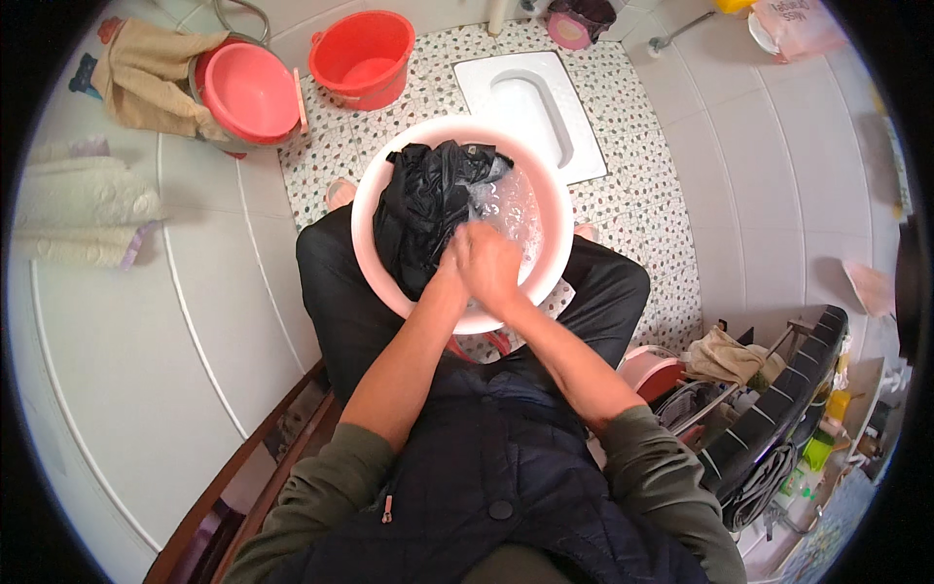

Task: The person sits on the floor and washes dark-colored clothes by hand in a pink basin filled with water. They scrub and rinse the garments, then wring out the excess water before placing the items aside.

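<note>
A pink basin point(367, 255) sits between my knees, with soapy water point(516, 209) and foam in its right half. A wet, shiny black garment point(423, 204) is bunched up along its left side and back. My right hand point(492, 261) is closed, knuckles up, at the garment's right edge over the water. Pressed against it, my left hand point(456, 265) is closed too and partly covered by the right. Both meet at the black cloth; the bit between the fingers is mostly hidden.
Beyond the basin, a white squat toilet point(530, 107) is set in the speckled tile floor point(642, 190). A red bucket point(362, 63) and a smaller pink basin point(251, 94) stand at the far left, beside a hanging tan cloth point(161, 73). Cluttered shelving point(778, 399) is at my right.
</note>
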Tool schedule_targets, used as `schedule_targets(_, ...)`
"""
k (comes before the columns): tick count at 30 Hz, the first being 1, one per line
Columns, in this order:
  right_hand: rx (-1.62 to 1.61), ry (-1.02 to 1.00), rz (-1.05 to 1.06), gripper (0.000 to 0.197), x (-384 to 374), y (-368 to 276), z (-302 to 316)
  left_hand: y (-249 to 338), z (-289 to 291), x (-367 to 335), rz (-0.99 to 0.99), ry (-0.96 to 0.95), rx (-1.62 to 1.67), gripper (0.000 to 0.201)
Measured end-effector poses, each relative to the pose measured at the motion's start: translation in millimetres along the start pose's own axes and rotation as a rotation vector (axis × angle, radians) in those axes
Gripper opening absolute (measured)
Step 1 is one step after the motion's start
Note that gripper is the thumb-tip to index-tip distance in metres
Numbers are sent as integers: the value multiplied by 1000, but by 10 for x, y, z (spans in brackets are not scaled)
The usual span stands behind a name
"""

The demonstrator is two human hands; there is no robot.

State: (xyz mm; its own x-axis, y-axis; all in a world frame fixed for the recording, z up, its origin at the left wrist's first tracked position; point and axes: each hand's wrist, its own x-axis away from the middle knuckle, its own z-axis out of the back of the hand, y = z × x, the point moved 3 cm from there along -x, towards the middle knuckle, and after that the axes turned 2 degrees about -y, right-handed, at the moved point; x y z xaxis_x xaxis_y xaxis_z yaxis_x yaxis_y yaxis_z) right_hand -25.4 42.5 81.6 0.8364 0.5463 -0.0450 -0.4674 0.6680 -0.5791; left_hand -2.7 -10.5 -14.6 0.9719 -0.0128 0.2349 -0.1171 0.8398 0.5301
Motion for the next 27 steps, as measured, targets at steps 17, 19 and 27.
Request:
schedule_targets(17,-144,-183,-34,30,-346,397,150,283,199,-45,739,-34,2447,32)
schedule_targets(19,-172,-160,113,27,-144,34,287,477,-159,-304,-365,785,2865,33)
schedule_targets(27,118,-82,-202,33,-439,432,-155,196,-80,-113,494,-104,2564,40)
